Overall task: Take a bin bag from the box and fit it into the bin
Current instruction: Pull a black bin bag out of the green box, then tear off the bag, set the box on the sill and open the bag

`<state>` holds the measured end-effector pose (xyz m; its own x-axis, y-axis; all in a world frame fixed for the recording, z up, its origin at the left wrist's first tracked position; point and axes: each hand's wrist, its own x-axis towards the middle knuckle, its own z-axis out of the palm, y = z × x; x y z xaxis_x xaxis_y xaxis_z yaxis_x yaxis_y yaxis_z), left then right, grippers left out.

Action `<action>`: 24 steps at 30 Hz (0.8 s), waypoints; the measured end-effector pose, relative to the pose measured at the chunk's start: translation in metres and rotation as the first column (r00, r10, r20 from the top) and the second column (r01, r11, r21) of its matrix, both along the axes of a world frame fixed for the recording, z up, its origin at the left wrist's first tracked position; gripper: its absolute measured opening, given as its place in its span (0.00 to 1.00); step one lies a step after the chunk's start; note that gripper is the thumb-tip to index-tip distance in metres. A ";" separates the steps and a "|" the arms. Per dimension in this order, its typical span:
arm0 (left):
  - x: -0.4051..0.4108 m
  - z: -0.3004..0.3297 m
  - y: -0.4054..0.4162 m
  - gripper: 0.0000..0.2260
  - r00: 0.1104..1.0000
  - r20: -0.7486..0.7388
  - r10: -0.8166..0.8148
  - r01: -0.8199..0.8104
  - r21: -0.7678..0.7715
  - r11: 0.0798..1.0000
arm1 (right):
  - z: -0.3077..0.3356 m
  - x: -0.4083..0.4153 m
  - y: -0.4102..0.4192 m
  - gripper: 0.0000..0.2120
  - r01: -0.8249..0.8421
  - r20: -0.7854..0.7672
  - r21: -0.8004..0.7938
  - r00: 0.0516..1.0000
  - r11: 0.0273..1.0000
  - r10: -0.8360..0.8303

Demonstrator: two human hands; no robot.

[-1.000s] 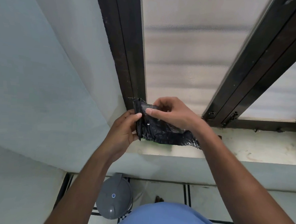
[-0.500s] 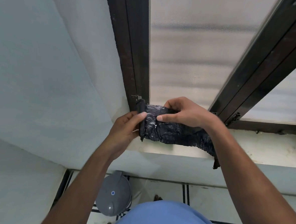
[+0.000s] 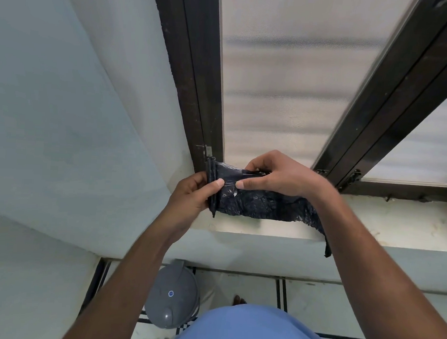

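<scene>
Both hands hold the black bin bag (image 3: 262, 204) up before the window sill (image 3: 397, 222). The left hand (image 3: 192, 196) pinches its rolled end, the right hand (image 3: 279, 176) grips the unrolled part. The grey bin (image 3: 173, 301) stands on the floor below, lid closed.

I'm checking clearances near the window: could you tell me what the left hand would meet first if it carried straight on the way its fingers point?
The left hand points rightward along the bin bag it grips, so it would probably meet the right hand first; their thumbs nearly touch. Depth looks similar, but one view cannot confirm it.
</scene>
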<state>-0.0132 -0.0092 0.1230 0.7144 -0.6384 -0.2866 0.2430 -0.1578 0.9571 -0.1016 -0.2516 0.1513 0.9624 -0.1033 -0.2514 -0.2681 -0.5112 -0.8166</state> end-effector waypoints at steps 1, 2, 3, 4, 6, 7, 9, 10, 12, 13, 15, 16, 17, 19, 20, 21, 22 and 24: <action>0.000 -0.001 0.000 0.11 1.000 0.003 0.017 -0.017 -0.005 1.000 | -0.002 0.001 0.000 0.13 0.007 -0.003 -0.014 1.000 1.000 -0.007; -0.001 -0.003 -0.001 0.11 0.999 0.004 0.034 -0.034 -0.013 0.999 | -0.004 0.002 0.001 0.12 0.013 -0.001 -0.030 1.000 0.999 -0.013; -0.002 -0.004 -0.003 0.11 0.999 0.006 0.054 -0.054 -0.020 0.998 | -0.007 0.003 0.001 0.11 0.018 0.005 -0.052 1.000 0.998 -0.018; -0.003 -0.007 -0.004 0.11 0.997 0.007 0.072 -0.072 -0.026 0.997 | -0.009 0.005 0.002 0.10 0.022 0.013 -0.080 1.000 0.997 -0.021; -0.006 -0.011 -0.006 0.09 0.994 0.017 0.110 -0.109 -0.038 0.993 | -0.014 0.008 0.003 0.09 0.030 0.044 -0.165 0.999 0.986 -0.023; -0.008 -0.013 -0.007 0.08 0.991 0.033 0.126 -0.125 -0.042 0.991 | -0.018 0.009 0.002 0.09 0.042 0.064 -0.217 0.998 0.975 -0.029; -0.008 -0.013 -0.007 0.07 0.985 0.067 0.161 -0.158 -0.050 0.986 | -0.025 0.011 -0.003 0.11 0.101 0.095 -0.291 0.993 0.951 -0.077; -0.005 -0.014 -0.007 0.07 0.981 0.066 0.182 -0.178 -0.061 0.982 | -0.028 0.011 -0.005 0.12 0.137 0.114 -0.307 0.988 0.942 -0.106; -0.001 -0.013 -0.008 0.07 0.977 0.039 0.209 -0.205 -0.085 0.975 | -0.034 0.015 -0.006 0.14 0.193 0.159 -0.317 0.976 0.929 -0.148; 0.000 -0.013 -0.008 0.07 0.977 0.033 0.213 -0.209 -0.091 0.974 | -0.037 0.017 -0.005 0.14 0.211 0.179 -0.325 0.971 0.922 -0.159; -0.001 -0.012 -0.009 0.07 0.979 0.036 0.202 -0.197 -0.106 0.975 | -0.045 0.021 -0.003 0.13 0.262 0.207 -0.368 0.958 0.892 -0.196; 0.000 -0.011 -0.008 0.07 0.980 0.023 0.196 -0.192 -0.125 0.973 | -0.051 0.022 -0.005 0.12 0.305 0.220 -0.404 0.948 0.862 -0.232; 0.002 -0.011 -0.006 0.08 0.980 -0.002 0.198 -0.196 -0.148 0.969 | -0.057 0.021 -0.009 0.11 0.351 0.228 -0.442 0.934 0.825 -0.275; 0.008 -0.009 -0.004 0.08 0.975 -0.002 0.222 -0.219 -0.159 0.963 | -0.068 0.017 -0.024 0.10 0.444 0.235 -0.452 0.896 0.773 -0.377; 0.012 -0.010 -0.004 0.08 0.972 0.027 0.235 -0.229 -0.140 0.963 | -0.073 0.015 -0.030 0.11 0.479 0.227 -0.428 0.878 0.767 -0.421; 0.015 -0.010 -0.005 0.07 0.970 0.049 0.239 -0.232 -0.120 0.965 | -0.077 0.015 -0.035 0.13 0.505 0.221 -0.390 0.863 0.770 -0.455; 0.016 -0.012 -0.007 0.07 0.970 0.057 0.235 -0.229 -0.096 0.969 | -0.080 0.014 -0.038 0.15 0.530 0.218 -0.350 0.848 0.773 -0.483; 0.013 -0.018 -0.014 0.08 0.976 0.036 0.214 -0.212 -0.046 0.976 | -0.083 0.014 -0.037 0.17 0.577 0.240 -0.342 0.816 0.741 -0.525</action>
<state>0.0001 -0.0229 0.1046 0.8455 -0.4813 -0.2313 0.2278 -0.0667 0.9714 -0.0875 -0.2888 0.0679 0.7255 -0.6872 0.0374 -0.5158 -0.5789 -0.6315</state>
